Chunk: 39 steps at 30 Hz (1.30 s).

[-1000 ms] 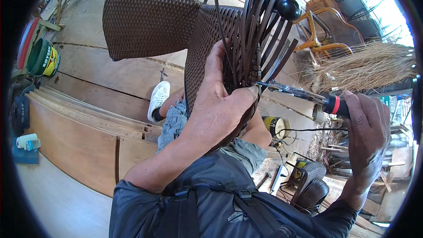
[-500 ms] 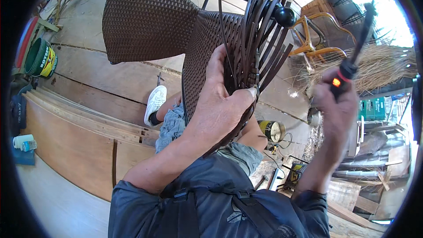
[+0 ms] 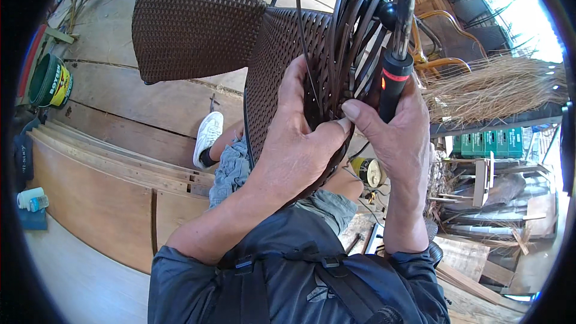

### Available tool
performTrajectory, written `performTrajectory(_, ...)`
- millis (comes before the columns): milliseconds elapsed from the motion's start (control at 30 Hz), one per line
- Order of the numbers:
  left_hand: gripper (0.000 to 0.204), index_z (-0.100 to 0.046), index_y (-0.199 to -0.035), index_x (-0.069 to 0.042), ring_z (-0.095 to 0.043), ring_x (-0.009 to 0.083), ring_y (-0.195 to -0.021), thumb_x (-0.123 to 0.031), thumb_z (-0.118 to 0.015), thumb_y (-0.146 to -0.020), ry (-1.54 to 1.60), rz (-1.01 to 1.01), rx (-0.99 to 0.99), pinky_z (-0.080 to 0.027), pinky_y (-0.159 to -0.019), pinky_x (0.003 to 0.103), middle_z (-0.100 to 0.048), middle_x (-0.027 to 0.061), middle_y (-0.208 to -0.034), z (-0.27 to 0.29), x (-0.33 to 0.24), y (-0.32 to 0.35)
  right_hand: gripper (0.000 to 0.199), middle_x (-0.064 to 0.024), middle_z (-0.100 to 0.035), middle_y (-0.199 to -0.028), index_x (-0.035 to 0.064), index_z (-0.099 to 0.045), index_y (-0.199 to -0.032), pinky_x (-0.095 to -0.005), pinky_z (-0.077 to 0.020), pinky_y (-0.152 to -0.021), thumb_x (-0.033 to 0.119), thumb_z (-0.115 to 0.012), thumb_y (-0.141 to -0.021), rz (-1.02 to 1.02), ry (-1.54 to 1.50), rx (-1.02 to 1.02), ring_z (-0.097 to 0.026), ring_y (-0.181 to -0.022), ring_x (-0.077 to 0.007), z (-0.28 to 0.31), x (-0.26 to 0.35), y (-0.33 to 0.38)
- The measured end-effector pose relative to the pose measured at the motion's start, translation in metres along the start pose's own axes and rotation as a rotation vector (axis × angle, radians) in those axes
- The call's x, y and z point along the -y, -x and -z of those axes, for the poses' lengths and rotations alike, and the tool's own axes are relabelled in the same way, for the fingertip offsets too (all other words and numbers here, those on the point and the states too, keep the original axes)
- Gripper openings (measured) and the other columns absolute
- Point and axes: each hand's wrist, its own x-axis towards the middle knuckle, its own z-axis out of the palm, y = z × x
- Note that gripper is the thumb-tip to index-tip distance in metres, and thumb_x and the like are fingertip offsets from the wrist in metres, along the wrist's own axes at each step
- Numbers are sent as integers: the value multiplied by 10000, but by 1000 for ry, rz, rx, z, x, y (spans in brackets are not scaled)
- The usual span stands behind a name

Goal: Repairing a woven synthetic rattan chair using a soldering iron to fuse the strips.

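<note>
A dark brown woven wicker chair (image 3: 195, 30) rests against my lap, with long loose brown strips (image 3: 348, 30) standing up from its right edge. My left hand (image 3: 297, 123) grips that edge, fingers on the weave and thumb at the rim. My right hand (image 3: 396, 123) is closed round the black handle of a soldering iron (image 3: 396, 84), which has a red ring, a small orange light and a metal shaft pointing up. The right thumb presses at the chair's edge, beside the left thumb. Its other fingers are partly hidden behind the handle.
A green bucket (image 3: 53, 81) stands at the left, above wooden boards (image 3: 96, 186). Orange-brown bent chair frames (image 3: 447, 63) and a heap of dry fibre (image 3: 492, 90) lie at the right. A paint can (image 3: 373, 172) and cords sit beside my knee.
My right hand has come left and inward with the soldering iron, from out at the right to the chair's edge. My left hand keeps its grip.
</note>
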Motion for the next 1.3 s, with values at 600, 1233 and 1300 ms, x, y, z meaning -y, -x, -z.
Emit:
performTrajectory(600,630,-192,-1447,15,-479,155,-1179,-68,-537,-926,-44,-217,21,-390,-1009,301,-417,121,-1339,0,19,-2,566,-18,-613,-1030,26,-537,-1151,-252,-463,-801,254,-837,-729,-24,-1010,212,-560,-889,-92,-32,-69,10)
performTrajectory(1233,633,-194,-1444,49,-445,189,-1203,-119,-466,-899,-238,-174,-75,-349,-1037,345,-404,151,-1354,-1,25,2,541,0,-595,-964,30,-522,-1136,-260,-459,-837,175,-839,-722,-164,-1189,437,-550,-900,-91,-31,-64,4)
performTrajectory(1300,626,-201,-1441,51,-439,193,-1203,-156,-461,-910,-262,-170,-94,-341,-1039,348,-400,149,-1353,-2,26,2,509,14,-576,-919,39,-527,-1094,-256,-457,-813,191,-840,-722,-147,-1141,415,-540,-872,-89,-34,-65,5)
